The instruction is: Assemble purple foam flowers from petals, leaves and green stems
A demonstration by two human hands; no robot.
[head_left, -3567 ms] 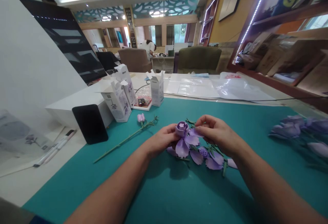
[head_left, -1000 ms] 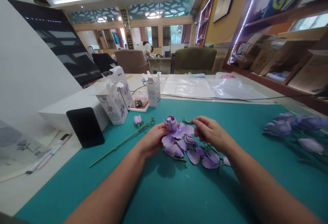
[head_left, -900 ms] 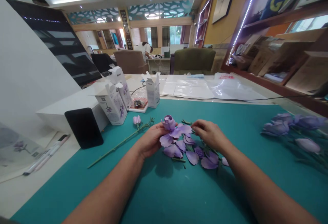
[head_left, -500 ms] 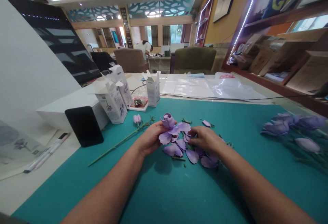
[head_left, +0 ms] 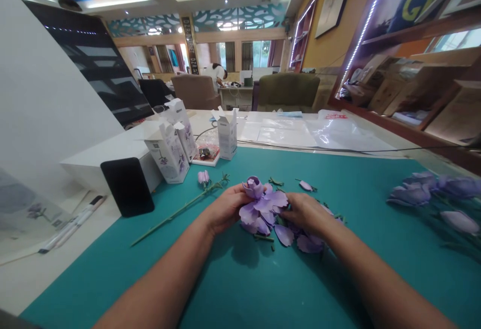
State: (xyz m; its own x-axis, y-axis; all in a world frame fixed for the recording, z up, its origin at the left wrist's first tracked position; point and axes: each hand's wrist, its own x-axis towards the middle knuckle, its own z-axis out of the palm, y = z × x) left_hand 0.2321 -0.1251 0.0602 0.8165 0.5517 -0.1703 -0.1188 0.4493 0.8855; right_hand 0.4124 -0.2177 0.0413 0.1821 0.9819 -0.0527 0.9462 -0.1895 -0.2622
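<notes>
My left hand [head_left: 229, 206] is closed round the underside of a purple artificial flower [head_left: 254, 188], with a curled bud at its centre and wide petals spread out below. The flower is held just above a heap of loose purple petals [head_left: 284, 235] on the green mat. My right hand [head_left: 306, 212] is at the flower's right side, over the heap, its fingers curled in. Its fingertips are partly hidden, and what they pinch, if anything, I cannot make out. Short green stem pieces [head_left: 264, 237] lie by the petals.
Left of my hands lies a green stem [head_left: 176, 212] with a small bud [head_left: 203, 177]. A black tablet [head_left: 128, 187] leans against a white box; white cartons [head_left: 169, 153] stand behind. More purple flowers [head_left: 409, 193] lie at the right. A person [head_left: 216, 74] bends over a far table.
The flower in my left hand has come slightly right and down, closer to my right hand and the heap. The whole view has shifted a little.
</notes>
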